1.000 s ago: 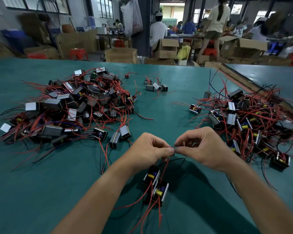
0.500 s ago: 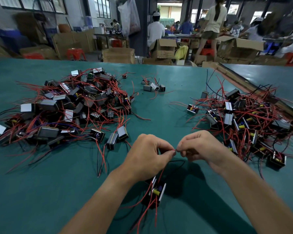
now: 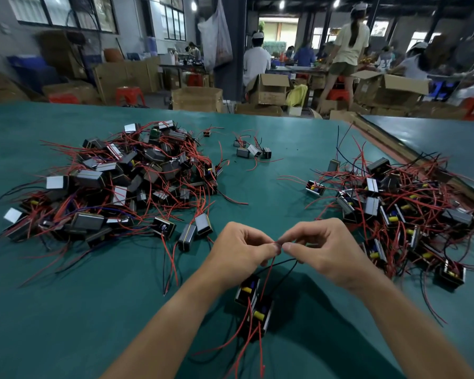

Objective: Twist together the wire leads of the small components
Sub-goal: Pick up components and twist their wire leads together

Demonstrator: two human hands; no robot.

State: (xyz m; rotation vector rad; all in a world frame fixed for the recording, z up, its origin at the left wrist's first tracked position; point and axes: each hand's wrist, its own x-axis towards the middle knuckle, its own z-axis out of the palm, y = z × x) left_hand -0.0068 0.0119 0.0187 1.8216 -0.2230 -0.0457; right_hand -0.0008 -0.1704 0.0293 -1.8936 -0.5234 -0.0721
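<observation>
Left hand (image 3: 244,251): fingers curled, thumb and forefinger pinching the lead ends.
Right hand (image 3: 323,250): curled likewise, pinching the same ends; its fingertips meet the left's.
Leads (image 3: 267,272): thin, one red and one black, rising from the components to the pinch; the ends are hidden by fingertips, so the twist cannot be told.
Components (image 3: 262,314): two small black blocks with yellow and blue parts inside, side by side on the bench (image 3: 93,310) between the forearms, just below the hands; spare red leads trail nearward.
Left pile (image 3: 126,181): many like blocks, red wires tangled.
Right pile (image 3: 400,209): more of the same, yellow parts showing.
</observation>
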